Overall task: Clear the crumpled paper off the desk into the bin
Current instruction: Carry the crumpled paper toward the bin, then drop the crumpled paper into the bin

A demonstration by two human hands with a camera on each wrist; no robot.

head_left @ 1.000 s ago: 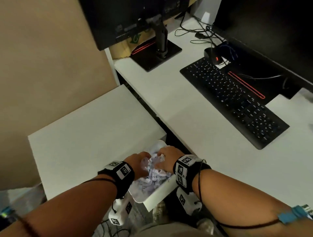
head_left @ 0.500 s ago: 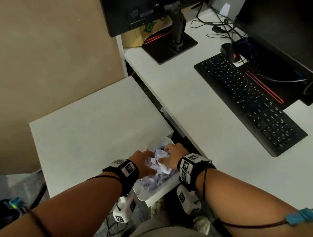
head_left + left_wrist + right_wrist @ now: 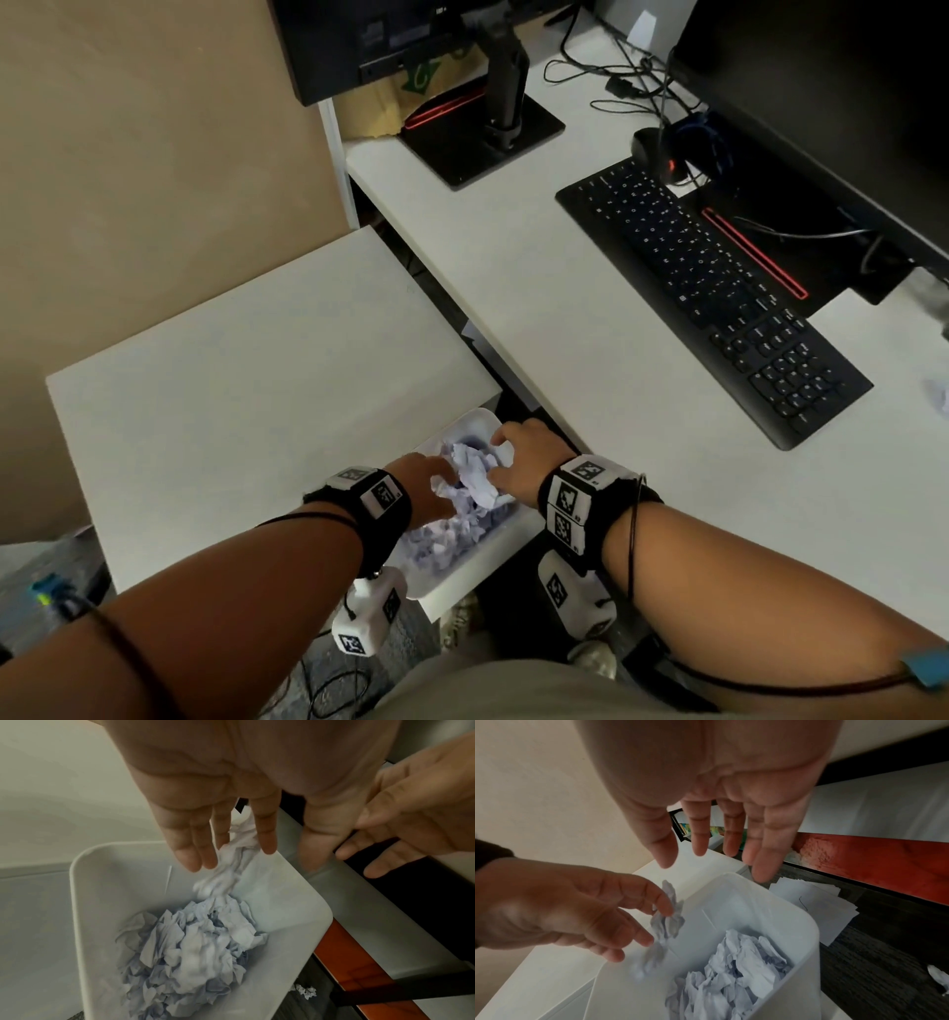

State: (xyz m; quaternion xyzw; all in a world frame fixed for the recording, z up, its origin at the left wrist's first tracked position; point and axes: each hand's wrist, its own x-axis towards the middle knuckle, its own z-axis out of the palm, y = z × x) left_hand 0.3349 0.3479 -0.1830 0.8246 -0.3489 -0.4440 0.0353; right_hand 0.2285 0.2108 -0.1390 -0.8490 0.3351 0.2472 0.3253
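I see the bin (image 3: 480,424) mouth open from above, hemmed by the cabinet (image 3: 257,390) at frame left and the surface (image 3: 590,360) edge at right.

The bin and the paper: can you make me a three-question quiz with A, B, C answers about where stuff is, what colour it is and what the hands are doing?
1. Where is the bin?
A. On the desk
B. Low down, between the desk and a white cabinet
C. Behind the keyboard

2. What colour is the bin?
A. White
B. Red
C. Black

3. What are the left hand and right hand doing?
A. Squeezing paper tight
B. Typing
C. Open above the bin, with a crumpled paper dropping

Answers: 1 B, the head view shows it below desk level beside the cabinet. 2 A, its walls are white in every view. 3 C, both wrist views show spread fingers and a blurred paper between them and the pile.
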